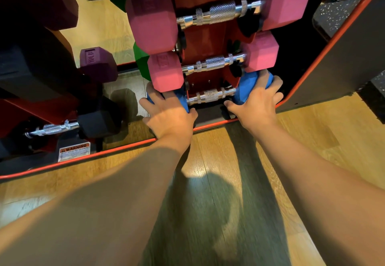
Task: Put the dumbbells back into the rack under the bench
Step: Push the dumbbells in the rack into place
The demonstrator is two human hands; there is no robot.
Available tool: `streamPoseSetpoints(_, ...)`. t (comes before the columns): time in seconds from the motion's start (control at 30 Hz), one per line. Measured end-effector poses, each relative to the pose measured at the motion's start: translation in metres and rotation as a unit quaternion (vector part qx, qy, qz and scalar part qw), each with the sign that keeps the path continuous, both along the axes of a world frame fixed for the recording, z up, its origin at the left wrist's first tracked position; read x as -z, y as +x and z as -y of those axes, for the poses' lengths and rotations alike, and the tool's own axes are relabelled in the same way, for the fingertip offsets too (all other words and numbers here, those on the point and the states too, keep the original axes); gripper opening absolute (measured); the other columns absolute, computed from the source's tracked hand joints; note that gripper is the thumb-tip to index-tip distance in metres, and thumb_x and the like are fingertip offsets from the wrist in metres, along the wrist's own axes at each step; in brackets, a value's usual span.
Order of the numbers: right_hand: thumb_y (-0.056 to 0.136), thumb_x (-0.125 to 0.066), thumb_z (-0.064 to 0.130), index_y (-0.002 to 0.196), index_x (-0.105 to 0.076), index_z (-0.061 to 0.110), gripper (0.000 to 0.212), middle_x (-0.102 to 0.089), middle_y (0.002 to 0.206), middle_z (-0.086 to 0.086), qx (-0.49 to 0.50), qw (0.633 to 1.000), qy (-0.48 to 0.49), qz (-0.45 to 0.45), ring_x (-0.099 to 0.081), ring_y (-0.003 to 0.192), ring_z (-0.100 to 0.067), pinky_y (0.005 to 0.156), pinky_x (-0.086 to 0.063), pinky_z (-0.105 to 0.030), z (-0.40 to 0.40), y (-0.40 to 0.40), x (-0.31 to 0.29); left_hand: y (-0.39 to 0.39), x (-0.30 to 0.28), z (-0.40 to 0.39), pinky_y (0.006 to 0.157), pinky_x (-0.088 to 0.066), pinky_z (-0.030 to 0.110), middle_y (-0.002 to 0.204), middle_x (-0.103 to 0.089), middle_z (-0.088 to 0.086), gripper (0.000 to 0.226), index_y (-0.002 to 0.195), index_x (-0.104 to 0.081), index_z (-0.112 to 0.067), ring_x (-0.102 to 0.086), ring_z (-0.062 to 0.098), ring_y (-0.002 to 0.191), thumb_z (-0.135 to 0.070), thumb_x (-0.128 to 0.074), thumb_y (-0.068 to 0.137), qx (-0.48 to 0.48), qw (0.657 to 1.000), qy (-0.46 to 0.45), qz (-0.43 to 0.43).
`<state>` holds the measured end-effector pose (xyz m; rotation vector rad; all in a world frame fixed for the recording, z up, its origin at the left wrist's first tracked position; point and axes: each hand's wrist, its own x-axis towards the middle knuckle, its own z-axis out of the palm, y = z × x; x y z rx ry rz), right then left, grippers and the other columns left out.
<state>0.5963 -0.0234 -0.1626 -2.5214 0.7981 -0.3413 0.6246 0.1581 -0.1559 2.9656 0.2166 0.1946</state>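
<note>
A blue dumbbell (pixel 210 96) with a chrome handle lies in the lowest slot of the red rack (pixel 205 38) under the bench. My left hand (pixel 169 114) grips its left blue head, fingers curled over it. My right hand (pixel 257 101) grips the right blue head the same way. Directly above it sits a small pink dumbbell (pixel 215 63), and above that a larger pink dumbbell (pixel 220 12). A green dumbbell head (pixel 141 61) shows behind the pink ones.
To the left, a second rack side holds a purple dumbbell head (pixel 98 63) and a black dumbbell (pixel 98 121). A warning sticker (pixel 74 151) sits on the base. The bench frame's red-trimmed edge (pixel 125 148) runs across the wooden floor (pixel 218 182).
</note>
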Motion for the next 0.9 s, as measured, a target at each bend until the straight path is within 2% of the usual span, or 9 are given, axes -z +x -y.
streamPoseSetpoints(0.9,0.072,-0.085,0.041,0.151,-0.015,0.021,0.108,-0.012,0.152,-0.02,-0.002,1.0,-0.01,-0.019,-0.033,0.119,-0.042,0.098,-0.045,-0.047,-0.0076,-0.0003,-0.0066,0.004,0.0013,-0.0054,0.074,-0.043,0.043,0.139,-0.034,0.012,0.087,0.126,-0.054,-0.011,-0.033,0.035,0.119,-0.074,-0.07,0.067,-0.007,0.999,0.013,-0.033)
